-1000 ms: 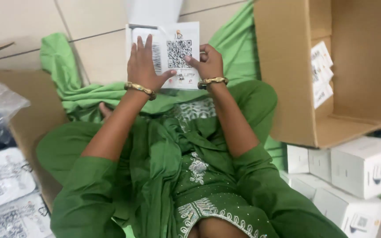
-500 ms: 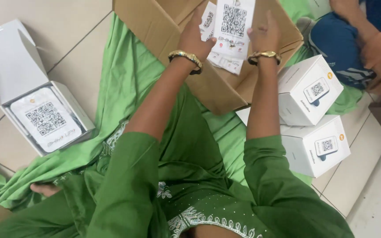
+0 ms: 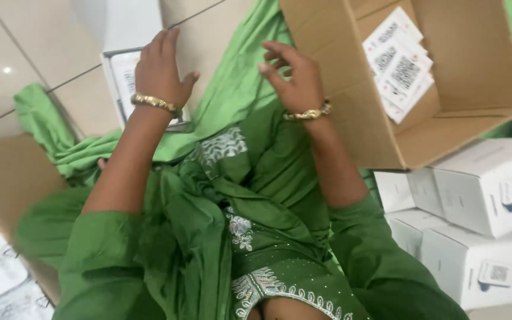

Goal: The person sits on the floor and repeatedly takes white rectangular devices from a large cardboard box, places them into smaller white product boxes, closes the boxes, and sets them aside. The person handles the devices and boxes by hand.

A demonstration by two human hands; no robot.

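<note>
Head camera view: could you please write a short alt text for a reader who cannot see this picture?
A person in green clothes sits on a tiled floor, both hands empty and raised: the left hand over an open white box, the right hand beside a cardboard box that holds white printed cards. Closed white boxes are stacked at the right.

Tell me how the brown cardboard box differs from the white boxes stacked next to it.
The brown cardboard box is open, with printed white cards lying inside; the white boxes are shut. The cardboard box is plain brown and looks larger; each white box is smaller and carries a small label. The cardboard box stands alone; the white boxes are stacked. All are rectangular and sit to the person's right.
</note>
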